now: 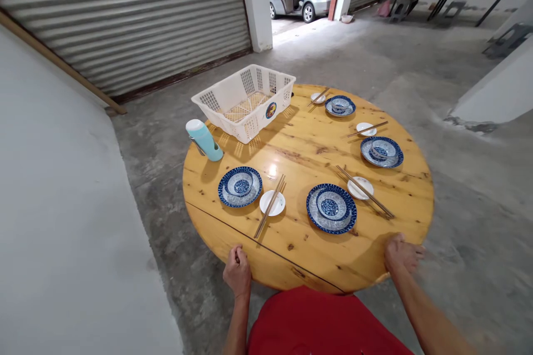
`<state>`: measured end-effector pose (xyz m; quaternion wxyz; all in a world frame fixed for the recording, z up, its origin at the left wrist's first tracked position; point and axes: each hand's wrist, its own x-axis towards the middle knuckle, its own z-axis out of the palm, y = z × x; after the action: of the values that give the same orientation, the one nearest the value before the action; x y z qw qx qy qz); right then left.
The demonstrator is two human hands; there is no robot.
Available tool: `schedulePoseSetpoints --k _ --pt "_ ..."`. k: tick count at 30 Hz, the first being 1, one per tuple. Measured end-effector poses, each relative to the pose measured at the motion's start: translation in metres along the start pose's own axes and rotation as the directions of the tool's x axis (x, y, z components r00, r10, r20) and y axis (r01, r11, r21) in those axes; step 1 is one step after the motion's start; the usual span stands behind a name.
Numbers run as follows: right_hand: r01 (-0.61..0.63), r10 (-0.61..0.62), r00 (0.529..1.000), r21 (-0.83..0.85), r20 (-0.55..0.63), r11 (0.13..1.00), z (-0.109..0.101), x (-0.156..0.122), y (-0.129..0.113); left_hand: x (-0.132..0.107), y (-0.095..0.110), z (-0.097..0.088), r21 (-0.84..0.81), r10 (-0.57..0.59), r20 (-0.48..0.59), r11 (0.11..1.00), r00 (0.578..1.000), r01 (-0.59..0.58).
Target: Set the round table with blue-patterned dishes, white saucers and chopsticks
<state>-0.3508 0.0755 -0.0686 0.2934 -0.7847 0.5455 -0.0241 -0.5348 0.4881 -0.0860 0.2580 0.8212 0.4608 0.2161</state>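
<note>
My left hand is curled into a loose fist at the near left edge of a round wooden table, with nothing visible in it. My right hand lies on the table's near right edge, its fingers stretched outward and slightly blurred. Nearest to the right hand is a pair of chopsticks resting across a white saucer. A blue-patterned plate with a bowl on it sits between the hands. Beyond my left hand, other chopsticks lean on a saucer, beside another plate bearing a bowl.
Further settings lie along the right side, with a plate and a farther plate. A white plastic basket and a light-blue bottle stand at the far left. Behind are a shutter, a pillar, a car and a seated person.
</note>
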Motion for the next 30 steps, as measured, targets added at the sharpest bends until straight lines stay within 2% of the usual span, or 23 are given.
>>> schedulePoseSetpoints --k 2,4,12,20,27,29,30 --pt "0.006 -0.011 0.994 -0.048 -0.112 0.999 0.005 0.005 0.004 0.000 0.000 0.000 -0.004 0.000 0.003 1.000 1.000 0.000" --pt "0.012 -0.021 0.988 -0.065 -0.151 0.998 0.010 0.010 0.008 0.000 0.000 0.000 -0.007 0.002 0.008 1.000 1.000 -0.002" --pt "0.032 -0.045 0.991 -0.102 -0.129 0.994 0.011 0.013 0.012 -0.001 0.001 -0.002 -0.029 -0.014 0.017 0.999 1.000 0.014" --pt "0.023 -0.031 0.987 -0.053 -0.158 0.998 0.009 0.008 0.008 -0.002 0.000 0.000 -0.045 -0.012 0.013 0.999 1.000 0.013" --pt "0.014 -0.027 0.985 -0.077 -0.172 0.997 0.012 0.013 0.011 -0.001 0.000 0.000 -0.052 0.003 0.016 0.999 1.000 -0.002" --pt "0.025 -0.035 0.990 -0.075 -0.137 0.997 0.009 0.011 0.011 -0.001 0.001 -0.002 -0.045 0.006 0.017 0.999 1.000 -0.005" --pt "0.045 -0.051 0.996 -0.070 -0.080 0.996 0.008 0.010 0.010 -0.001 0.002 -0.002 -0.040 0.004 0.019 0.999 1.000 -0.003"
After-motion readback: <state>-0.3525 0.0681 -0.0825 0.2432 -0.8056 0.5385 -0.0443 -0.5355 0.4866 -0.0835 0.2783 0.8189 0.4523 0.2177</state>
